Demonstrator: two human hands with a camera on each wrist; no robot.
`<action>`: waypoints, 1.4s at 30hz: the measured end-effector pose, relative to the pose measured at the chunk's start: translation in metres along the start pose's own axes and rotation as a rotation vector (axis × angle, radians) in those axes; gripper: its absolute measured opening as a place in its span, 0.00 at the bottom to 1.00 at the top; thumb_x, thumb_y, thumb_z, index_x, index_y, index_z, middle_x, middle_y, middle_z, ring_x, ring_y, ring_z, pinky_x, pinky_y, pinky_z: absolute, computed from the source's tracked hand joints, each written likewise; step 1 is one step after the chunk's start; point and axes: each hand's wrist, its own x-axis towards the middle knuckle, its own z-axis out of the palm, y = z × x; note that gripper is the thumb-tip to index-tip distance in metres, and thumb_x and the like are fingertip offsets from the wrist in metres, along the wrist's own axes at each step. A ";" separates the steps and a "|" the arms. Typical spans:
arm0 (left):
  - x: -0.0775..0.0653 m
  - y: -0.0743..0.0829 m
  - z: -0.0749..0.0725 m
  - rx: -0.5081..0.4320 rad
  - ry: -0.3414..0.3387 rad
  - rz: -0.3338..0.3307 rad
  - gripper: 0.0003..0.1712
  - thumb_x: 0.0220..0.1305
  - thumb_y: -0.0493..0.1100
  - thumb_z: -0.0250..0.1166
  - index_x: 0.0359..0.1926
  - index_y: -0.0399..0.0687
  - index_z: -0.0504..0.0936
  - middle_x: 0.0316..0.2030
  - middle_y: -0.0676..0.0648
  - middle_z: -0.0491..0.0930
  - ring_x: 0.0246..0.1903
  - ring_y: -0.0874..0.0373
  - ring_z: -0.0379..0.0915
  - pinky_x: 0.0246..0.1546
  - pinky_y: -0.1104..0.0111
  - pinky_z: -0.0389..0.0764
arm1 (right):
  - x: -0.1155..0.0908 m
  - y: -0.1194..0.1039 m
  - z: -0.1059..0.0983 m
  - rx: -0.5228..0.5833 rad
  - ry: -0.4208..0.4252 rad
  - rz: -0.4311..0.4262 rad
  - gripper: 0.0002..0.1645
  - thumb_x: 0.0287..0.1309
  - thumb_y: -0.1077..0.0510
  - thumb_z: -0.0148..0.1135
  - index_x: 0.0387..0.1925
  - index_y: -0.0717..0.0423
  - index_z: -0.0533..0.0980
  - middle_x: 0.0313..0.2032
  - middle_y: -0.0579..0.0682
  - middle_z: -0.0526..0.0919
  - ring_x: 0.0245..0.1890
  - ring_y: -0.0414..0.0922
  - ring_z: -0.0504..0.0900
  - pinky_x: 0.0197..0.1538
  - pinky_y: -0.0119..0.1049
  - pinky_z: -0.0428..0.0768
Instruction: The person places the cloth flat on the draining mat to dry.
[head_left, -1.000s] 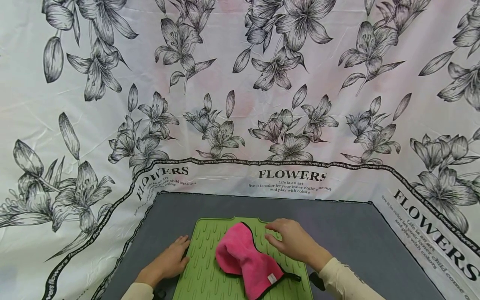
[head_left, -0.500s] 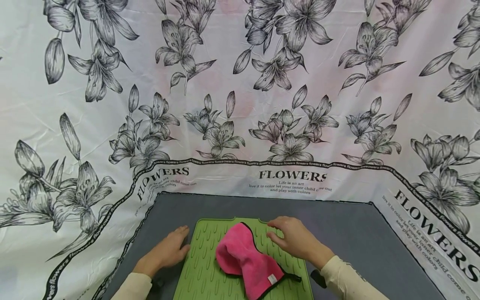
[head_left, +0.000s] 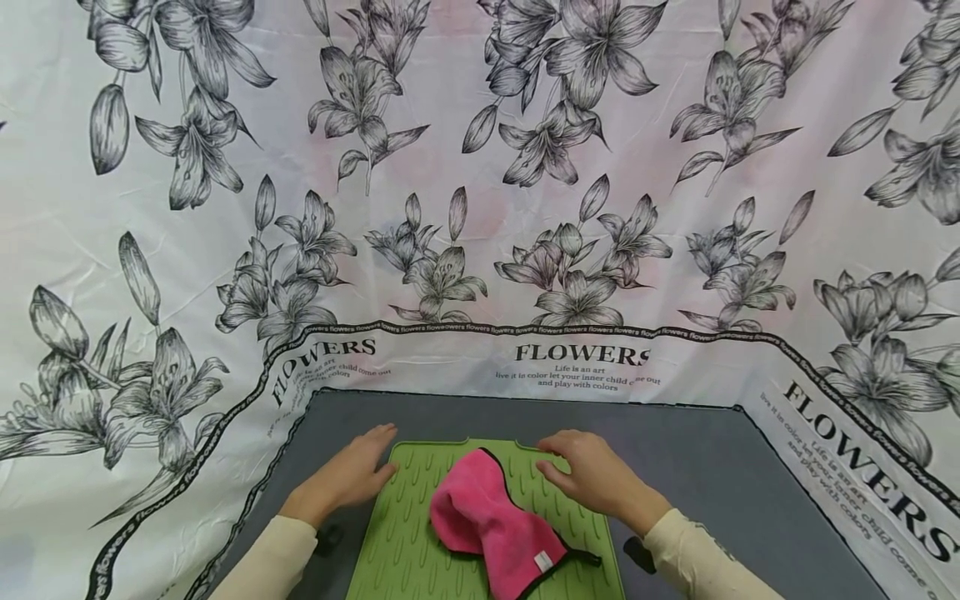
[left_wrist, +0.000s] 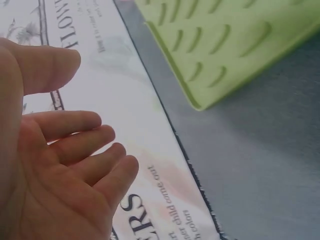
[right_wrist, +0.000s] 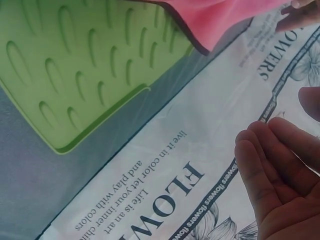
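A pink cloth (head_left: pixel 487 517) with black edging, a small white tag and a black loop lies rumpled on a green ridged mat (head_left: pixel 397 542). My left hand (head_left: pixel 348 475) is by the mat's far left corner, fingers extended and thumb apart. Its palm faces the left wrist camera with nothing in it. Above the mat's far right part is my right hand (head_left: pixel 592 475), its fingers slightly bent and its thumb spread from them. In the right wrist view, the right hand's palm holds nothing, and the cloth's corner (right_wrist: pixel 215 20) shows beyond the mat (right_wrist: pixel 100 65).
The mat lies on a dark grey tabletop (head_left: pixel 697 483). Behind and around the sides hangs a white sheet (head_left: pixel 442 367) printed with black lilies and the word FLOWERS. Dark devices (head_left: pixel 640 554) sit at the wrists.
My left hand has moved forward and a little right, from beside the mat's left edge to its far left corner. The right hand has barely shifted; cloth and mat lie as before.
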 end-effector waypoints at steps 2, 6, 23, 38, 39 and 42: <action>0.002 0.004 -0.001 0.001 -0.001 -0.001 0.35 0.82 0.43 0.64 0.80 0.29 0.66 0.81 0.30 0.63 0.81 0.30 0.58 0.79 0.35 0.62 | 0.001 0.001 0.001 -0.002 0.001 -0.002 0.12 0.73 0.55 0.71 0.52 0.55 0.89 0.47 0.48 0.93 0.47 0.47 0.92 0.50 0.48 0.90; 0.004 0.010 -0.001 -0.013 -0.014 -0.012 0.35 0.82 0.43 0.63 0.80 0.30 0.66 0.81 0.30 0.64 0.81 0.29 0.59 0.79 0.35 0.62 | 0.002 0.002 0.003 0.017 0.001 0.002 0.11 0.73 0.55 0.71 0.51 0.55 0.89 0.46 0.48 0.93 0.46 0.48 0.92 0.49 0.48 0.90; 0.004 0.015 0.018 -0.091 -0.171 -0.039 0.32 0.82 0.45 0.65 0.77 0.30 0.72 0.73 0.30 0.75 0.76 0.30 0.67 0.73 0.36 0.71 | 0.020 0.007 0.039 0.119 -0.014 -0.016 0.06 0.72 0.59 0.70 0.45 0.53 0.89 0.41 0.46 0.92 0.39 0.44 0.89 0.43 0.40 0.87; 0.005 0.026 0.043 -0.161 -0.270 0.107 0.17 0.78 0.49 0.68 0.46 0.37 0.89 0.23 0.55 0.78 0.22 0.69 0.66 0.29 0.69 0.74 | 0.035 0.007 0.076 0.183 -0.069 0.034 0.08 0.67 0.63 0.70 0.30 0.59 0.83 0.22 0.45 0.75 0.26 0.34 0.66 0.32 0.31 0.67; 0.005 0.026 0.045 -0.155 -0.261 0.126 0.16 0.78 0.49 0.68 0.44 0.38 0.90 0.24 0.56 0.81 0.22 0.71 0.69 0.29 0.70 0.76 | 0.035 0.007 0.079 0.190 -0.066 0.042 0.09 0.67 0.63 0.70 0.28 0.60 0.82 0.22 0.43 0.73 0.25 0.34 0.65 0.32 0.30 0.66; 0.005 0.027 0.052 -0.129 -0.242 0.161 0.15 0.77 0.49 0.69 0.39 0.42 0.91 0.26 0.54 0.87 0.24 0.71 0.77 0.29 0.72 0.80 | 0.036 0.005 0.088 0.219 -0.067 0.072 0.17 0.67 0.65 0.69 0.23 0.61 0.74 0.20 0.40 0.61 0.23 0.33 0.57 0.30 0.29 0.59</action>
